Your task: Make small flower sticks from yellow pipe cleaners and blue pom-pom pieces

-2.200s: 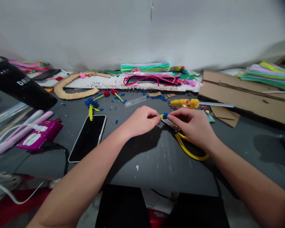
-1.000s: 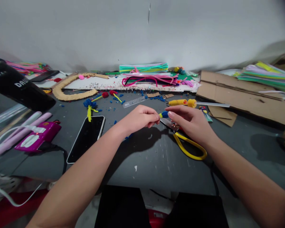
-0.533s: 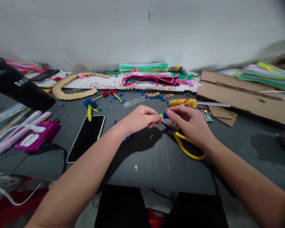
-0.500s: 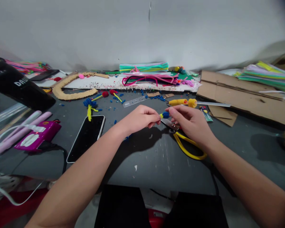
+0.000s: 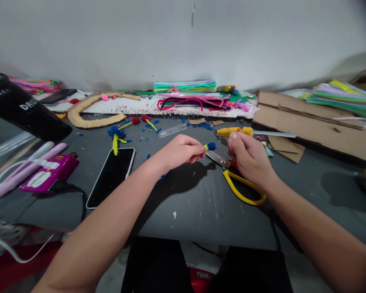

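My left hand (image 5: pixel 179 152) is closed in a pinch on a small craft piece with a yellow stem and a blue fuzzy tip (image 5: pixel 211 146), held just above the dark table (image 5: pixel 195 203). My right hand (image 5: pixel 250 158) hovers a short way to the right of that tip, fingers curled together, thumb up; nothing shows in them. Under the right hand lie yellow-handled scissors (image 5: pixel 242 190), blades pointing toward the blue tip.
A phone (image 5: pixel 111 177) lies face up on the left, a magenta glue gun (image 5: pixel 47 175) with cable beyond it. Pipe cleaner bundles (image 5: pixel 186 86), a clear ruler (image 5: pixel 172 130), a yellow-handled tool (image 5: pixel 236 131), cardboard sheets (image 5: pixel 311 118) and blue scraps lie behind.
My right hand has let go of the blue tip and drawn back a little to the right. The left hand still pinches the piece in the same spot.
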`<state>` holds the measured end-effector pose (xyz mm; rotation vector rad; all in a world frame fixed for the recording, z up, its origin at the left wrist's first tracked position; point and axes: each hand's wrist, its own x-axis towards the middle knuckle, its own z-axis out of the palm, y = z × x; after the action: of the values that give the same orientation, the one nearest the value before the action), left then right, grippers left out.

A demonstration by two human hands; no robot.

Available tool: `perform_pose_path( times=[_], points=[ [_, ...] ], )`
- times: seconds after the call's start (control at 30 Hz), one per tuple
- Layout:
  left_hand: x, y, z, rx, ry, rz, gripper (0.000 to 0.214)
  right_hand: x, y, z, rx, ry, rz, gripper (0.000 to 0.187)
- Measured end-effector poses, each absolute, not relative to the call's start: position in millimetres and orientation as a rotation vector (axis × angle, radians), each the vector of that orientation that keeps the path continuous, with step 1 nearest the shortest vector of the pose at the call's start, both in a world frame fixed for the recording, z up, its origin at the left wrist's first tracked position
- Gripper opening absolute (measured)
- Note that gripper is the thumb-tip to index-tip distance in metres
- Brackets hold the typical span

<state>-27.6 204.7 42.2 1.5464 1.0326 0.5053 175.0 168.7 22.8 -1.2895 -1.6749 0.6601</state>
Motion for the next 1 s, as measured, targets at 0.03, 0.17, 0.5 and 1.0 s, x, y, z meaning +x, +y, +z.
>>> perform_pose_path(
  times=[0.03, 0.17, 0.5, 1.0],
  points=[
    [-27.3, 204.2, 43.0, 1.543, 1.033, 0.506, 0.021, 175.0, 168.5, 22.7, -1.289, -1.686, 0.642, 0.045],
    [-27.0, 202.5, 45.0, 1.534, 1.035, 0.498, 0.020, 174.4, 168.3, 22.1, -1.265, -1.653, 0.637, 0.027],
    [-29.0, 202.5, 38.8, 1.595, 0.981, 0.470, 0.022, 170.4, 166.6, 18.9, -1.235, -1.695, 0.767, 0.023],
    [-28.5, 202.6, 39.2, 1.570, 0.957, 0.463, 0.022, 169.0, 166.2, 17.7, -1.217, -1.717, 0.704, 0.019]
  ],
)
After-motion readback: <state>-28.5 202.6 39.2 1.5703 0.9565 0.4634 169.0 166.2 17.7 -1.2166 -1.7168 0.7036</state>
